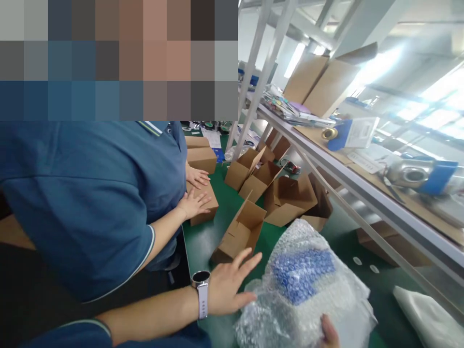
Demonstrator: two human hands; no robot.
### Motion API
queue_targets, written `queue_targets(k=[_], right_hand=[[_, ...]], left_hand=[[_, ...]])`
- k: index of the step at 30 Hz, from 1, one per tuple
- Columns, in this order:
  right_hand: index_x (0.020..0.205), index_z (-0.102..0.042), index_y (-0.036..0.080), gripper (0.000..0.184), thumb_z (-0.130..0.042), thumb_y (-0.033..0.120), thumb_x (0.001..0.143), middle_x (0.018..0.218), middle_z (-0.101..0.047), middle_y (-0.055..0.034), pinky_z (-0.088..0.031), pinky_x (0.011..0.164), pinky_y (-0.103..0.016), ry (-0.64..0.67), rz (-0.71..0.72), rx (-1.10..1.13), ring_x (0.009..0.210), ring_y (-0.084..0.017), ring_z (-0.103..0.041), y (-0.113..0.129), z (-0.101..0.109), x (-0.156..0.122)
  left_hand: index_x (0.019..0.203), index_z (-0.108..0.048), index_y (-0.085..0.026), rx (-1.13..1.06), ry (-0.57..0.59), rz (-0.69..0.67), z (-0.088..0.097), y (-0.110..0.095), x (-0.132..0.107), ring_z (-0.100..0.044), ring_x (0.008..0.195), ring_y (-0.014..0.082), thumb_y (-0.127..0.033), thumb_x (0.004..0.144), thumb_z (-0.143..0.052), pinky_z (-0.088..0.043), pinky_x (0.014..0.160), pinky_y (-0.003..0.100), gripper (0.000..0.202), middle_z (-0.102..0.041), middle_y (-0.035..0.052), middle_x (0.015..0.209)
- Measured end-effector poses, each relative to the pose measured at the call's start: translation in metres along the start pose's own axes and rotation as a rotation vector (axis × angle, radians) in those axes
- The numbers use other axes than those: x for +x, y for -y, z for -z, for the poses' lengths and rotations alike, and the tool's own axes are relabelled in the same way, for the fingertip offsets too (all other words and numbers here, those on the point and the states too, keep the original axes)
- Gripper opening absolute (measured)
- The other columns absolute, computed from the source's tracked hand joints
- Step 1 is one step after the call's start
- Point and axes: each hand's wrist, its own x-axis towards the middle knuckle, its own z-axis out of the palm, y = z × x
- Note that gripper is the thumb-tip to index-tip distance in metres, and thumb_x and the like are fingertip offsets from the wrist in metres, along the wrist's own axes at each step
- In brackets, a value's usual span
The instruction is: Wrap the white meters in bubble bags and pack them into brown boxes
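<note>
My left hand point(230, 285), with a watch on the wrist, has its fingers spread and stretched toward an open cardboard box point(241, 229), beside a bubble-wrapped bundle point(308, 295) with something blue and white inside. My right hand point(329, 331) shows only at the bottom edge, its fingers gripping the near side of the bundle. The bundle lies on the green table point(206, 239).
A co-worker in a blue shirt point(90, 193) stands at the left, both hands point(195, 193) pressed on a closed box point(203, 203). Several open boxes point(286, 195) lie further back. A shelf point(362, 183) at right carries tape, papers and a blue device. White sheet point(427, 309) at right.
</note>
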Motion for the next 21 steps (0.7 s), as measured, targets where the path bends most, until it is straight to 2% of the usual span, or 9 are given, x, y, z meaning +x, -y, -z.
queue_targets(k=[1, 3, 5, 8, 10, 12, 15, 18, 21], right_hand=[[0.098, -0.066, 0.025, 0.056, -0.042, 0.067, 0.071, 0.071, -0.070, -0.0056, -0.047, 0.081, -0.059, -0.046, -0.014, 0.052, 0.083, -0.037, -0.065, 0.013, 0.002, 0.011], [0.081, -0.066, 0.024, 0.043, -0.052, 0.063, 0.068, 0.063, -0.067, -0.0049, -0.048, 0.077, -0.055, -0.140, -0.055, 0.144, 0.069, -0.033, -0.065, 0.037, 0.002, 0.033], [0.076, -0.061, 0.023, 0.035, -0.064, 0.055, 0.062, 0.064, -0.067, -0.0038, -0.050, 0.073, -0.050, -0.135, -0.064, 0.166, 0.064, -0.030, -0.064, 0.063, -0.005, 0.053], [0.103, -0.056, 0.020, 0.052, -0.070, 0.048, 0.061, 0.092, -0.068, -0.0068, -0.050, 0.078, -0.045, 0.079, 0.063, 0.028, 0.083, -0.030, -0.064, 0.106, -0.032, 0.074], [0.121, -0.044, 0.019, 0.071, -0.072, 0.045, 0.061, 0.113, -0.061, -0.0100, -0.046, 0.089, -0.045, 0.205, 0.207, -0.141, 0.101, -0.031, -0.058, 0.132, -0.058, 0.082], [0.130, -0.034, 0.018, 0.084, -0.073, 0.042, 0.060, 0.128, -0.050, -0.0122, -0.036, 0.101, -0.046, 0.319, 0.352, -0.351, 0.117, -0.030, -0.048, 0.149, -0.087, 0.086], [0.138, -0.024, 0.018, 0.095, -0.072, 0.032, 0.057, 0.138, -0.038, -0.0130, -0.024, 0.108, -0.047, 0.531, 0.516, -0.670, 0.127, -0.030, -0.035, 0.158, -0.126, 0.092], [0.138, -0.027, 0.019, 0.102, -0.075, 0.029, 0.049, 0.132, -0.041, -0.0127, -0.028, 0.105, -0.045, 0.750, 0.591, -0.951, 0.123, -0.031, -0.037, 0.150, -0.157, 0.101], [0.138, -0.031, 0.021, 0.104, -0.077, 0.034, 0.045, 0.129, -0.043, -0.0127, -0.032, 0.100, -0.046, 0.947, 0.631, -1.162, 0.119, -0.033, -0.039, 0.137, -0.186, 0.113]], left_hand=[[0.144, -0.013, -0.035, 0.074, -0.029, 0.045, 0.005, 0.011, -0.002, -0.061, 0.096, 0.0284, -0.043, 0.079, -0.059, -0.050, 0.078, 0.042, 0.081, -0.029, 0.0095, 0.145], [0.135, -0.035, -0.028, 0.173, -0.071, 0.074, 0.011, 0.036, -0.007, -0.061, 0.091, 0.0273, -0.047, 0.075, -0.064, -0.049, 0.076, 0.040, 0.069, -0.049, 0.0084, 0.127], [0.110, -0.053, -0.023, 0.196, -0.141, 0.072, 0.019, 0.061, -0.013, -0.059, 0.087, 0.0254, -0.058, 0.066, -0.069, -0.047, 0.075, 0.038, 0.059, -0.056, 0.0053, 0.106], [0.082, -0.053, -0.018, 0.161, -0.271, 0.067, 0.034, 0.095, -0.024, -0.055, 0.080, 0.0219, -0.075, 0.054, -0.064, -0.044, 0.070, 0.034, 0.065, -0.053, 0.0041, 0.092], [0.073, -0.049, -0.017, 0.150, -0.332, 0.047, 0.042, 0.113, -0.030, -0.052, 0.076, 0.0197, -0.079, 0.056, -0.059, -0.041, 0.066, 0.031, 0.065, -0.051, 0.0039, 0.087], [0.069, -0.047, -0.017, 0.148, -0.371, 0.005, 0.048, 0.128, -0.034, -0.050, 0.074, 0.0185, -0.078, 0.059, -0.057, -0.039, 0.063, 0.030, 0.063, -0.051, 0.0036, 0.084], [0.065, -0.046, -0.017, 0.151, -0.420, -0.076, 0.047, 0.144, -0.037, -0.047, 0.071, 0.0174, -0.075, 0.065, -0.055, -0.036, 0.060, 0.028, 0.059, -0.050, 0.0031, 0.078], [0.062, -0.047, -0.017, 0.129, -0.494, -0.155, 0.036, 0.152, -0.041, -0.047, 0.072, 0.0179, -0.076, 0.070, -0.049, -0.036, 0.061, 0.029, 0.059, -0.051, 0.0042, 0.075], [0.061, -0.047, -0.017, 0.099, -0.564, -0.171, 0.023, 0.152, -0.045, -0.047, 0.070, 0.0178, -0.078, 0.072, -0.041, -0.036, 0.061, 0.029, 0.062, -0.050, 0.0043, 0.072]])
